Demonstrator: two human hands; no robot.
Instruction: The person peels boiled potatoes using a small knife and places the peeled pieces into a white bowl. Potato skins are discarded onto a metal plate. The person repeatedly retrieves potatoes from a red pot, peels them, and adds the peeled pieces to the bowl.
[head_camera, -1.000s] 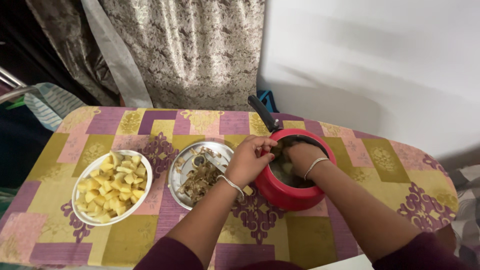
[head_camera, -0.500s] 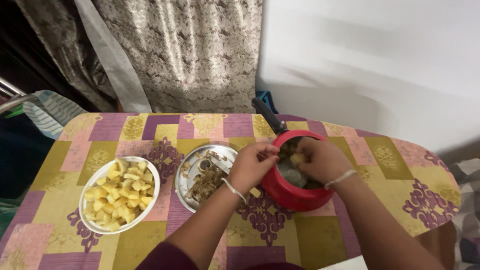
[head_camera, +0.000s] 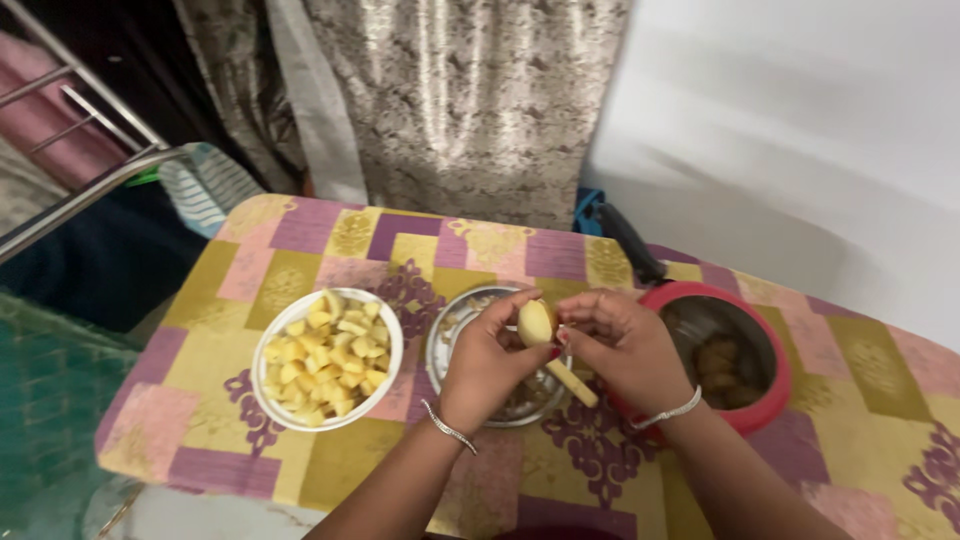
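From the head camera, the left hand (head_camera: 490, 362) and right hand (head_camera: 625, 345) meet above the steel plate (head_camera: 445, 340), both closed with their fingertips on a pale potato (head_camera: 536, 322) held between them. A light stick-like handle (head_camera: 573, 382) pokes out below the right hand; what it belongs to is hidden. The plate sits on the patterned table (head_camera: 330, 450), partly covered by the hands. To its left stands a white bowl (head_camera: 385, 385) of yellow potato cubes. To the right is a red pot (head_camera: 770, 400) with a black handle, brown potatoes inside.
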